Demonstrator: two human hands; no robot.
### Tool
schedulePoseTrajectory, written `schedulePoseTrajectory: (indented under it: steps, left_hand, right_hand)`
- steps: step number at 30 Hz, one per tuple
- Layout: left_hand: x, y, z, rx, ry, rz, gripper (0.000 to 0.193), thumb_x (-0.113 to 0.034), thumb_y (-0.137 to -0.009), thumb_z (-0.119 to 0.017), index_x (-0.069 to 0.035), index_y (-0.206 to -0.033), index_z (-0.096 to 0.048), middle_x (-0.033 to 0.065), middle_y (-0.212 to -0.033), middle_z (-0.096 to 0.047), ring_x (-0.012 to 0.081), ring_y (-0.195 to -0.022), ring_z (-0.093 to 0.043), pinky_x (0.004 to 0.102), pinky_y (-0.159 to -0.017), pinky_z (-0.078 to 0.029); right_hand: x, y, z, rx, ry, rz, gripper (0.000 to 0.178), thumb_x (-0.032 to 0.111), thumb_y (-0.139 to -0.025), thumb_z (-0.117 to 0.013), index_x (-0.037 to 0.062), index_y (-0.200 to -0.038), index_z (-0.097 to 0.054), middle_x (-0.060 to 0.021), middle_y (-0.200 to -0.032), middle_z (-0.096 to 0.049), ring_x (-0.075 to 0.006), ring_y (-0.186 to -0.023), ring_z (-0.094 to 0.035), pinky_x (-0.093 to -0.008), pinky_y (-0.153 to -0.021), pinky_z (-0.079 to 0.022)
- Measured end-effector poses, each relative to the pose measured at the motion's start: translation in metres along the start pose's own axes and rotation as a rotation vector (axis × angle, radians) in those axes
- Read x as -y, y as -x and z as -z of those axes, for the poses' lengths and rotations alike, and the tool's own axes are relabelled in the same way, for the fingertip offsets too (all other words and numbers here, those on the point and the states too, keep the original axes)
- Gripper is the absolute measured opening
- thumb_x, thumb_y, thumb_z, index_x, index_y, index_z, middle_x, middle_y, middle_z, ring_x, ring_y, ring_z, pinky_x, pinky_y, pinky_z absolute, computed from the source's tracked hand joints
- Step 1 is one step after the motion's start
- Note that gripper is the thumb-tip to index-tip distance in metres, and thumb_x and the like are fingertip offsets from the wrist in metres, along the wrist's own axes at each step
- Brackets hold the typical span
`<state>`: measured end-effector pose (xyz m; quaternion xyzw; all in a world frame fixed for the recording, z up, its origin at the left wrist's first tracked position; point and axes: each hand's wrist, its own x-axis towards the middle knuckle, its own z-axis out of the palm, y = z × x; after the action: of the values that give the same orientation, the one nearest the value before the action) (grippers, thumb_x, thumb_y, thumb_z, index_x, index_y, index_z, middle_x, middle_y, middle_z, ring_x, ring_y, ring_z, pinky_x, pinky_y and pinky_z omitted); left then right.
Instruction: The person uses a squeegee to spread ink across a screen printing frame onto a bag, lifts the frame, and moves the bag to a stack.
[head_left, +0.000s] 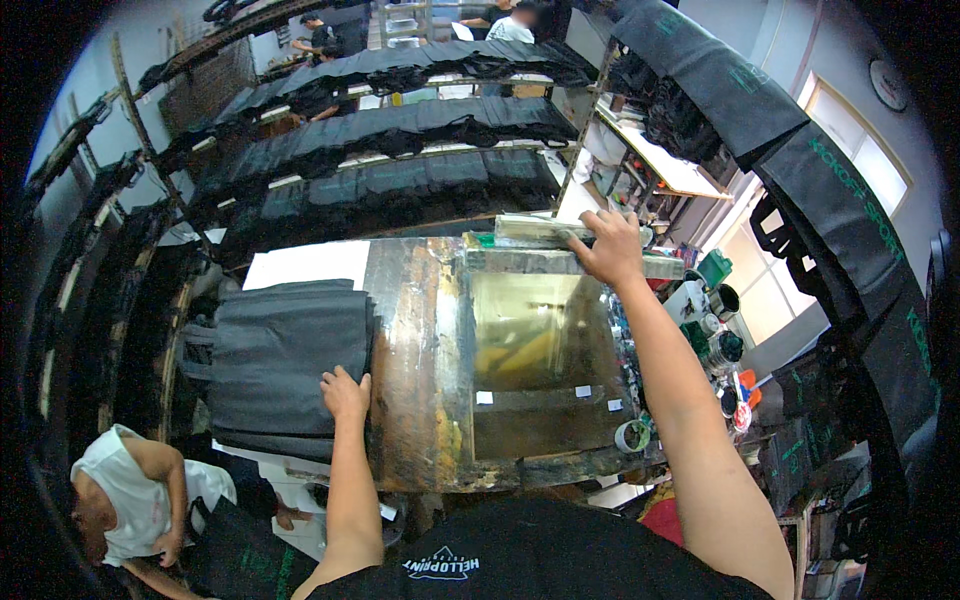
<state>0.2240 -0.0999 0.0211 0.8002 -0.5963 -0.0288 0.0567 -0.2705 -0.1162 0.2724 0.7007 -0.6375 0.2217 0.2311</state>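
Observation:
My left hand [347,393] rests on the right edge of a stack of black fabric bags [285,350], its fingers lying on the top one and the thumb apart. At the far end of a printing screen [540,370], my right hand [610,250] is closed round a pale, ink-stained bar that looks like a squeegee [530,231]. The screen has a yellowish, see-through mesh and small white patches near its close end. It lies on the right part of a worn, stained work table [410,400]. The bags are on its left, over white sheets [310,262].
A tape roll [632,436] sits at the screen's near right corner. Ink pots [724,300] crowd the right side. Racks of black bags [400,130] stand ahead and left; more bags [800,170] hang right. A person in white [150,490] handles a bag at lower left; others are far ahead.

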Motion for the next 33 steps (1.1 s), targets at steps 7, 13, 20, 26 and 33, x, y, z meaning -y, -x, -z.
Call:
schedulePoseTrajectory:
  steps: [7, 13, 20, 26, 33]
  left_hand:
    - [0.023, -0.016, 0.017, -0.136, 0.143, -0.088, 0.031, -0.031, -0.099, -0.062, -0.001, -0.105, -0.061, 0.0219, -0.096, -0.071, 0.0397, -0.09, -0.071, 0.0499, -0.077, -0.057]
    - [0.049, -0.032, 0.041, -0.285, 0.078, -0.223, 0.024, -0.023, -0.097, -0.064, -0.003, -0.084, -0.062, 0.0188, -0.086, -0.071, 0.0409, -0.081, -0.07, 0.0512, -0.073, -0.056]
    - [0.04, -0.036, 0.067, -0.361, 0.144, -0.196, 0.024, -0.023, -0.088, -0.074, -0.004, -0.083, -0.061, 0.0176, -0.084, -0.067, 0.0425, -0.084, -0.066, 0.0524, -0.073, -0.051]
    - [0.047, -0.038, 0.058, -0.418, 0.294, -0.195, 0.03, -0.031, -0.092, -0.071, -0.002, -0.087, -0.064, 0.0196, -0.089, -0.068, 0.0428, -0.088, -0.065, 0.0521, -0.074, -0.05]
    - [0.071, -0.086, 0.087, -0.224, 0.295, -0.103, 0.031, -0.026, -0.09, -0.064, 0.002, -0.092, -0.076, 0.0273, -0.093, -0.07, 0.0469, -0.088, -0.069, 0.0503, -0.079, -0.054]
  right_hand:
    - [0.001, -0.003, 0.002, -0.075, -0.017, 0.034, 0.041, 0.049, -0.084, -0.072, 0.0111, -0.097, -0.07, -0.0098, -0.089, -0.067, -0.029, -0.096, -0.063, -0.0469, -0.093, -0.039]
    - [0.003, -0.01, -0.001, -0.105, -0.041, 0.036, 0.04, 0.047, -0.083, -0.073, 0.0095, -0.096, -0.069, -0.0097, -0.084, -0.065, -0.0297, -0.09, -0.063, -0.0481, -0.09, -0.038]
    - [-0.01, -0.022, -0.003, -0.121, -0.048, 0.074, 0.043, 0.052, -0.087, -0.069, 0.0103, -0.092, -0.066, -0.0093, -0.083, -0.065, -0.0299, -0.088, -0.063, -0.0485, -0.086, -0.039]
    - [-0.012, -0.033, 0.003, -0.108, -0.087, 0.063, 0.043, 0.053, -0.087, -0.069, 0.0116, -0.095, -0.068, -0.0084, -0.082, -0.063, -0.0283, -0.086, -0.062, -0.0467, -0.086, -0.039]
    - [-0.013, -0.035, 0.005, -0.084, -0.134, 0.056, 0.045, 0.055, -0.089, -0.066, 0.0114, -0.099, -0.069, -0.0099, -0.084, -0.064, -0.0285, -0.09, -0.062, -0.0481, -0.089, -0.04]
